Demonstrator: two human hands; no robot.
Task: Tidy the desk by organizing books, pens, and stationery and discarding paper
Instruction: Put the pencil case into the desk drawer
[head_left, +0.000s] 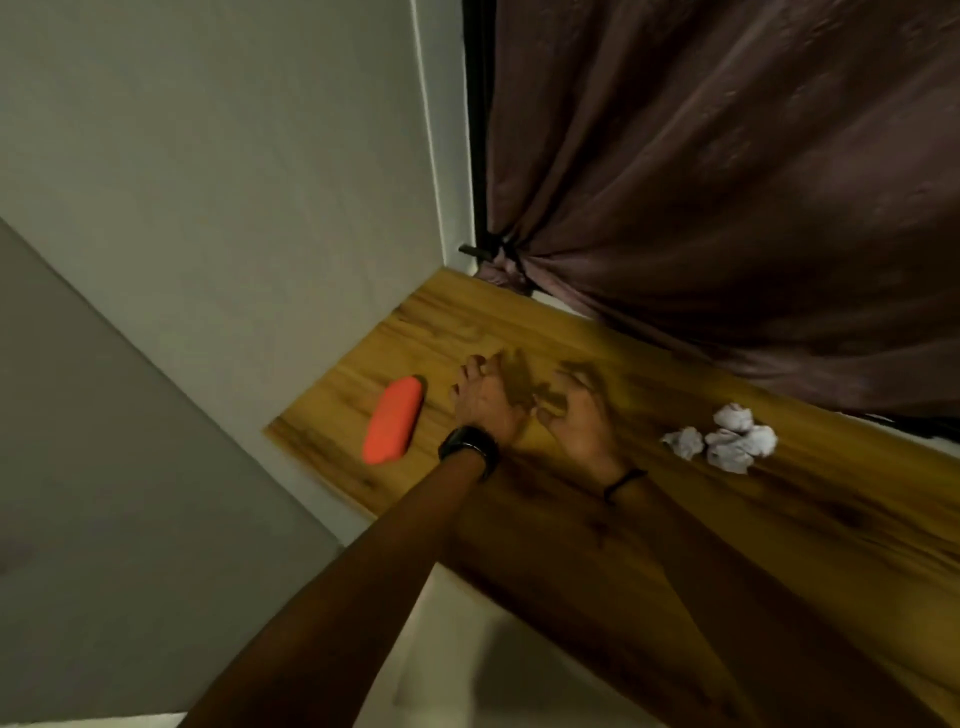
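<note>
Wooden desk (675, 519) in corner, grey wall left, brown curtain (727, 182) behind. Left hand (485, 402) and right hand (574, 415) side by side over bare wood, fingers spread, holding nothing. Orange pencil case (392, 420) just left of left hand. 3 crumpled paper balls (727, 439) right of right hand, apart. Black watch (467, 448) on left wrist.

A dark purple-brown curtain (727, 182) fills the upper right, its folds gathered low at its left edge into a bunch by a tie (506, 257). A dark bracket (475, 251) juts out beside that bunch. Just left of the curtain runs a black frame (479, 130), and beside it a white trim strip (428, 130). A plain grey wall (208, 156) takes up the left. A pale floor (493, 649) shows at the bottom.
</note>
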